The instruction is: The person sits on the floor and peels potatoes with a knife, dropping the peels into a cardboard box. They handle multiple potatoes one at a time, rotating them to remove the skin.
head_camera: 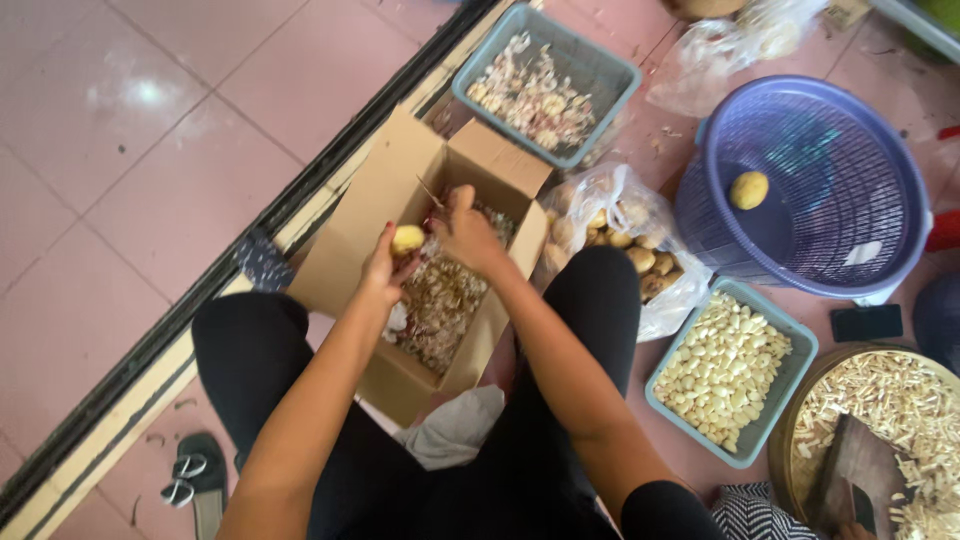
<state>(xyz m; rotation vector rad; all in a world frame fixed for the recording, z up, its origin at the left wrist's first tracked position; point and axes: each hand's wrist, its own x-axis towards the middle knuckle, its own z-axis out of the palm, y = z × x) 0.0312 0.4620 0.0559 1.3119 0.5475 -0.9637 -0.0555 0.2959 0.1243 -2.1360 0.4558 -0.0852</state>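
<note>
— Look at the left hand (pixel 385 268): fingers curled round a small pale peeled piece (pixel 408 239), held right over the open cardboard box (pixel 350 225) between the knees.

— And the right hand (pixel 466 233)?

— Closed tight, just beside that piece, thumb up. I can't tell whether a blade is in it. The scraps fall onto the peelings (pixel 440 300) in the box, which seems the tidy way: keep both hands low over it.

— What's further right?

— A clear bag of unpeeled bulbs (pixel 620 240) touching the right knee, then a teal basket of peeled cloves (pixel 722 368) nearer, and a purple round basket (pixel 840 190) farther off with one yellowish bulb (pixel 749 189) inside. Another teal basket of skins (pixel 545 85) sits beyond the box.
</note>
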